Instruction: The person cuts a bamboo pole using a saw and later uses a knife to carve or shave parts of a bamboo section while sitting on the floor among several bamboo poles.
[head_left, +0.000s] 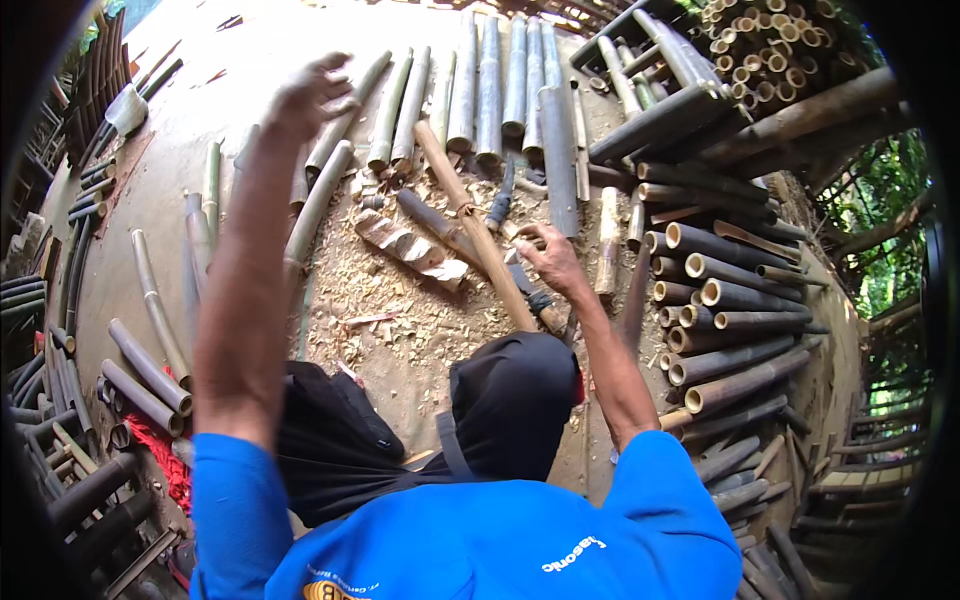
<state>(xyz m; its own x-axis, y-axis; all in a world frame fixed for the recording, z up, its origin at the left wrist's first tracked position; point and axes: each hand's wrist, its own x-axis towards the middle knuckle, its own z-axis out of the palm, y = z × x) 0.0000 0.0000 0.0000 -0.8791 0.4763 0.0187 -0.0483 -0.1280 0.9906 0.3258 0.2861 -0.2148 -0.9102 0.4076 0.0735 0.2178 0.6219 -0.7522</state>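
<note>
One raised left hand [316, 95] | right hand [553, 262] near brown pole [484, 243]

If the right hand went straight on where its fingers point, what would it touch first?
Probably the dark wrapped handle lying up and left of the right hand; the hand might pass above it, as its height is unclear.

One left hand [315, 92] at eleven o'clock, one right hand [556, 262] at two, one brown pole [496, 262], two dark-handled tools [500, 207] [540, 301], one red bundle [160, 455] at eight; bamboo tubes [742, 347] too many to count.
</note>
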